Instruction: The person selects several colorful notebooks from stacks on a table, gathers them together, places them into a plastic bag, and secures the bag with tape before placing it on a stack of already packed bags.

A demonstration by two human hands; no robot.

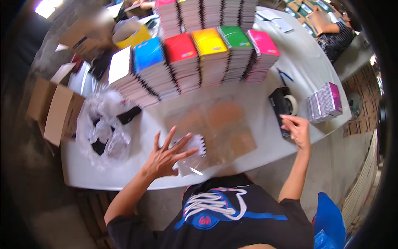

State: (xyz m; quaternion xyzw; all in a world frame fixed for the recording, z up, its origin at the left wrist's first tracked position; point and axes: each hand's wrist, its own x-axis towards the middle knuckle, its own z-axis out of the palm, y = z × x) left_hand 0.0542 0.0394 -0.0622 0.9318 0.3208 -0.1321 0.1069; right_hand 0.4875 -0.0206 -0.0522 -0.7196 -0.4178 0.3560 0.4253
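My left hand (162, 159), fingers spread wide, hovers over or rests lightly on a small white spiral-bound notepad (194, 145) near the table's front edge. Clear plastic (188, 167) shows around the notepad, which my fingers partly cover. Beneath it lies a flat brown board (236, 143) under clear film. To the right, my right hand (296, 126) is raised with thumb and fingers pinched together; whatever is between them is too small to make out. Just beside it stands a black tape dispenser (278, 108) with a roll of pale tape (291, 104).
Tall stacks of spiral notebooks (213, 41) in several colours line the table's far side. Blue-handled pliers (284, 75) and a row of small purple notebooks (325, 101) lie right. A clear plastic bag (99, 128) and open carton (62, 112) are left. Another person (338, 35) works far right.
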